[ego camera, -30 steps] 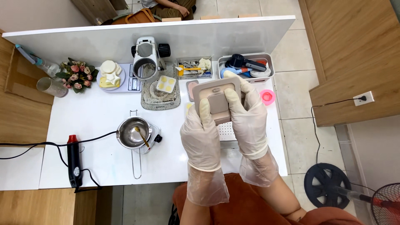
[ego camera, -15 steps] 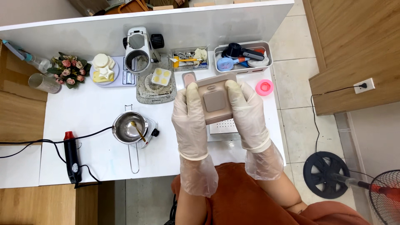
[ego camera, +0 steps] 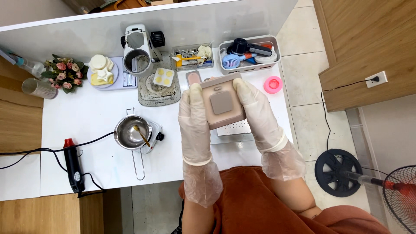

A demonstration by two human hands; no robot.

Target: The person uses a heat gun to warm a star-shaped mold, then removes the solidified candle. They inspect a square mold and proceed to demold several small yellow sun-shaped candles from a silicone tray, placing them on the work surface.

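Fingers of both gloved hands, left (ego camera: pixel 194 125) and right (ego camera: pixel 256 113), grasp the mould (ego camera: pixel 222 104); best kept level, squeezed evenly.

The left hand (ego camera: pixel 195 125) and right hand (ego camera: pixel 258 115) are wearing thin, translucent plastic gloves. The mould (ego camera: pixel 222 103) is looking like matt, smooth silicone — soft pink. The saucepan (ego camera: pixel 129 133) is gleaming as polished metal — the table (ego camera: pixel 91 117) is showing smooth white laminate.
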